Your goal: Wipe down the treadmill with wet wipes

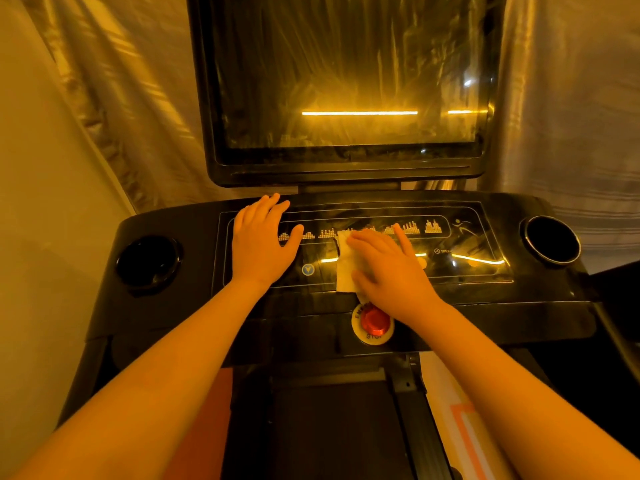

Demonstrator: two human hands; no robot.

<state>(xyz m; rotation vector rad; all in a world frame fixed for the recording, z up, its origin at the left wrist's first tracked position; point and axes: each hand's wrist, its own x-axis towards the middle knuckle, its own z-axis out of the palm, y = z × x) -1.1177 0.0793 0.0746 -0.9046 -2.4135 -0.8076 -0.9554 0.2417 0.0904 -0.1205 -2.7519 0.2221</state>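
Head view: a wet wipe point(346, 273) is pressed onto the treadmill console point(485, 296) by the flat-fingered right hand point(389, 277), with the left hand point(259, 245) laid flat, empty, on the console's left part.

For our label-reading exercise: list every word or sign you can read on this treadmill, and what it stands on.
"SPEED": console panel, beside a small round symbol.
"STO…", seemingly STOP: yellow collar around the red button.
Collar's upper letters: partly hidden by the right hand, unreadable.
Down arrow: round blue button.
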